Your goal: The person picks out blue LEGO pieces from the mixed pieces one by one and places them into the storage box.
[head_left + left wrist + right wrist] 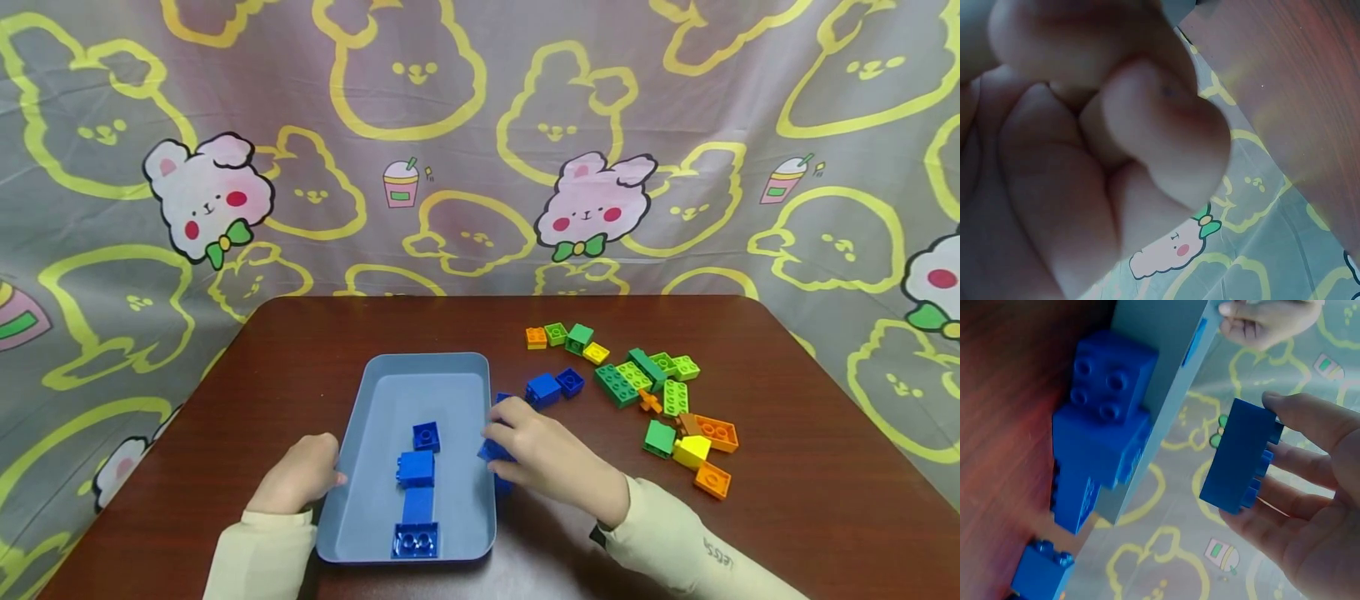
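A blue toy building brick [1238, 456] with studs along one side is pinched between the thumb and fingertips of my right hand [551, 454], close by the right wall of a grey-blue tray [457, 387]. At the tray's left side, my left hand [303, 473] grips the rim with its fingers curled. Several blue bricks [416, 468] lie in a rough column inside the tray. More blue bricks [1113, 378] are crowded against the outside of its right wall, partly hidden by my right hand in the head view.
Two blue bricks [543, 390] sit beyond my right hand. Farther right on the brown table [810, 500] are scattered green bricks [617, 385], orange bricks [712, 480] and yellow bricks [692, 451]. A patterned curtain [480, 167] hangs behind the table.
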A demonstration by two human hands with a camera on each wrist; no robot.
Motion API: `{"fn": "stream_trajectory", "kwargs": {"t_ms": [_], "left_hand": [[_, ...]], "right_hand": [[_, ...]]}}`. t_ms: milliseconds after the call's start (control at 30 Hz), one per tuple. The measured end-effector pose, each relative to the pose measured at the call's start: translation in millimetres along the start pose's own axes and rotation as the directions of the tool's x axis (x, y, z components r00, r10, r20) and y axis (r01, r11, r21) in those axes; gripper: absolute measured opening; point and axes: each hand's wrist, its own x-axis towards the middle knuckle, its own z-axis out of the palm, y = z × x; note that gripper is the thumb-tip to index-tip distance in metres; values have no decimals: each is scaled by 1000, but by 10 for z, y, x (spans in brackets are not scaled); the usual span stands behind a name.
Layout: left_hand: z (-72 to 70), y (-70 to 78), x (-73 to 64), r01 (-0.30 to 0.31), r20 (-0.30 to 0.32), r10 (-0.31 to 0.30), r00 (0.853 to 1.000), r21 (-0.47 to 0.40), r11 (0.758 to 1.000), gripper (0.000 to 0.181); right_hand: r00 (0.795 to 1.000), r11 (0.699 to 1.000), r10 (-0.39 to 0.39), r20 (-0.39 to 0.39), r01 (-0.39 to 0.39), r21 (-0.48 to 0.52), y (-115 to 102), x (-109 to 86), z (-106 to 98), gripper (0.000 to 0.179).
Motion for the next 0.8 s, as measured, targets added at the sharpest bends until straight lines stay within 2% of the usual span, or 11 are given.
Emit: {"fn": "stream_trajectory", "kwargs": {"t_ms": [233, 500, 800], "left_hand": [[-6, 2, 2, -2, 5, 2, 1000, -15, 1000, 28], [-7, 0, 3, -15, -3, 15, 1000, 5, 1000, 28], [-17, -2, 1, 7, 25, -7, 1000, -9, 1000, 22]], "right_hand": [[995, 996, -87, 41, 86, 10, -136, 4, 91, 30], [977, 984, -178, 116, 176, 21, -248, -3, 199, 29], [963, 978, -207, 176, 200, 56, -300, -3, 299, 29]]}}
